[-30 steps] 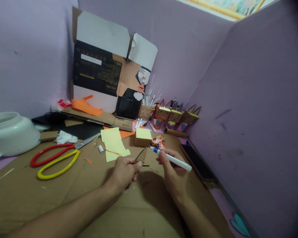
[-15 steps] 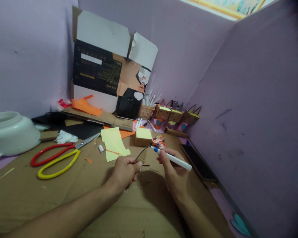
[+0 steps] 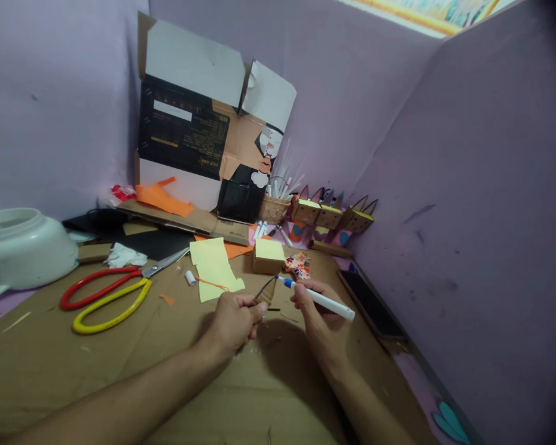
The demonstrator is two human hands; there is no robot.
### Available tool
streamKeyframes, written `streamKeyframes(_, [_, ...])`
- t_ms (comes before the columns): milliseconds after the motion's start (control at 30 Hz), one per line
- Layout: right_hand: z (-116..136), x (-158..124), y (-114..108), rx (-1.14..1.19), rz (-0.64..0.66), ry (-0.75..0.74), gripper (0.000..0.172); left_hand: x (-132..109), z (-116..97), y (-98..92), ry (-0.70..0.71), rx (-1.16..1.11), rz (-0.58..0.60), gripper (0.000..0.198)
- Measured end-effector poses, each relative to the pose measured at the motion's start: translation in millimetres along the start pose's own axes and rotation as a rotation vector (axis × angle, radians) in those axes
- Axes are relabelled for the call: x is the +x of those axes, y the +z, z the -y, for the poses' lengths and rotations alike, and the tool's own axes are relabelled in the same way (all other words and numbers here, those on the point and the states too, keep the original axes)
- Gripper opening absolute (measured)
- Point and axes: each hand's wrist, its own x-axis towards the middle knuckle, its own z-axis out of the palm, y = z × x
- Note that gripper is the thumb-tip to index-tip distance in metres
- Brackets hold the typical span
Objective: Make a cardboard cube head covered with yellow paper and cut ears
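Observation:
My left hand point(image 3: 238, 318) pinches a small pointed piece of cardboard point(image 3: 267, 292) that has a dark line along its upper edge. In my right hand point(image 3: 322, 318) is a white marker point(image 3: 327, 301) with a blue collar, its tip at the cardboard's upper point. Just beyond the hands stands a small cardboard box point(image 3: 269, 256) with a pale yellow top. Beside it lies a patterned piece point(image 3: 297, 266) in red, white and blue. A torn sheet of yellow paper point(image 3: 215, 272) and a white marker cap point(image 3: 189, 278) are to the left of the box.
Large scissors point(image 3: 106, 300) with red and yellow handles lie at left, near a white pot point(image 3: 25, 253). A phone point(image 3: 370, 304) rests along the right wall. Behind are an opened carton point(image 3: 183, 123), a basket of markers point(image 3: 274, 209) and cardboard figures with pointed ears point(image 3: 330, 216).
The marker in my right hand has shifted slightly left, bringing its tip to the cardboard's point. My left hand stays nearly still, and the view has shifted a little.

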Motion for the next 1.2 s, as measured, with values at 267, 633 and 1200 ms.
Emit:
streamKeyframes(267, [-0.6, -2.5, -1.5, -0.026, 0.042, -0.017, 0.019, -2.1, -2.9, 0.7, -0.02, 0.0, -0.014, 0.026])
streamKeyframes(633, [-2.3, -5.4, -1.2, -0.055, 0.1, -0.033, 0.017, -3.4, -5.1, 1.3, -0.008, 0.013, -0.018, 0.028])
streamKeyframes(1200, [0.7, -8.4, -1.8, -0.109, 0.159, -0.06, 0.017, -2.8, -4.5, 1.4, -0.056, -0.012, -0.038, 0.027])
